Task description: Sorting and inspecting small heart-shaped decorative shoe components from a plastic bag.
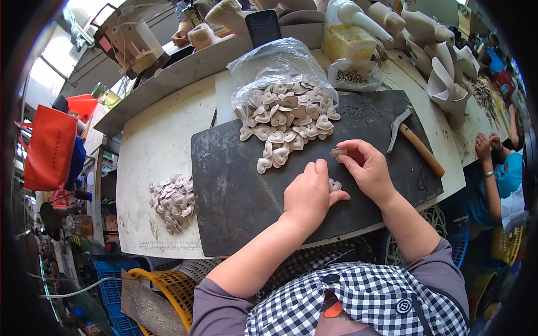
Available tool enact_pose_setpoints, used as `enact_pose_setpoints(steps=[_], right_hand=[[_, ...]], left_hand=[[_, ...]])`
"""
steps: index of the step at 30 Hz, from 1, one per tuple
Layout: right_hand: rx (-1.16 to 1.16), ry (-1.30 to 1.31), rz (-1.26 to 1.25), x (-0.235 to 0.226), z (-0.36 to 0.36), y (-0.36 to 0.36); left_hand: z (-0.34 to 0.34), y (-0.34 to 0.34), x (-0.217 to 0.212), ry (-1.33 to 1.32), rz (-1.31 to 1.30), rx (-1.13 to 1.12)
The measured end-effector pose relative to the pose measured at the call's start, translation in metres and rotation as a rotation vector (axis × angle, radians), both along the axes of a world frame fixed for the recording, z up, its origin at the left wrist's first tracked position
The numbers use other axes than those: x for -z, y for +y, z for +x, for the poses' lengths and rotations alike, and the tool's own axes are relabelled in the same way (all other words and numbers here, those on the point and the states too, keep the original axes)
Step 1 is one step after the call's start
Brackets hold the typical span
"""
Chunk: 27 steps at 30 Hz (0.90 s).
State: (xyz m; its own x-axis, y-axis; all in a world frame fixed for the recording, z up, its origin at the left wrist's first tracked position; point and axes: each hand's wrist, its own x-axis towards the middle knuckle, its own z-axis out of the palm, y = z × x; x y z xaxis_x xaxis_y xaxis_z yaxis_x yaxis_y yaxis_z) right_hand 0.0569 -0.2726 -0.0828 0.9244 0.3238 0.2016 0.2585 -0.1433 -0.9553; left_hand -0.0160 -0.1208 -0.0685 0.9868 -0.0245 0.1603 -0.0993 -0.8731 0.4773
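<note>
One heart [336, 152] pinched in right grip [367, 168], second heart [334, 185] at left grip [305, 193], hold unclear

Can't see the curled fingers of the left hand [307, 193] or confirm its hold on the partly covered heart-shaped piece [334, 185]. Can't get the full outline of the other piece [337, 152], half hidden at the fingertips of the right hand [367, 168]. Can't resolve the tiny dark bits [351, 77] in the clear container [360, 87] or follow the co-worker [493, 182] at right past the dark rim.
</note>
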Motion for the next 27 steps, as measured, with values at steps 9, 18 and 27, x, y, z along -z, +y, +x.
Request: enact_pose_setpoints(steps=[9, 18, 27], right_hand=[[-0.099, -0.233, -0.300, -0.025, 0.027, 0.028], [0.018, -0.639, -0.515, -0.011, 0.039, 0.031], [-0.262, 0.345, 0.236, -0.024, 0.005, 0.009]], left_hand=[[-0.013, 0.005, 0.016, -0.141, 0.058, -0.016], [0.000, 0.044, -0.014, 0.460, -1.635, -0.101], [0.022, 0.022, 0.007, 0.073, -1.190, -0.068]])
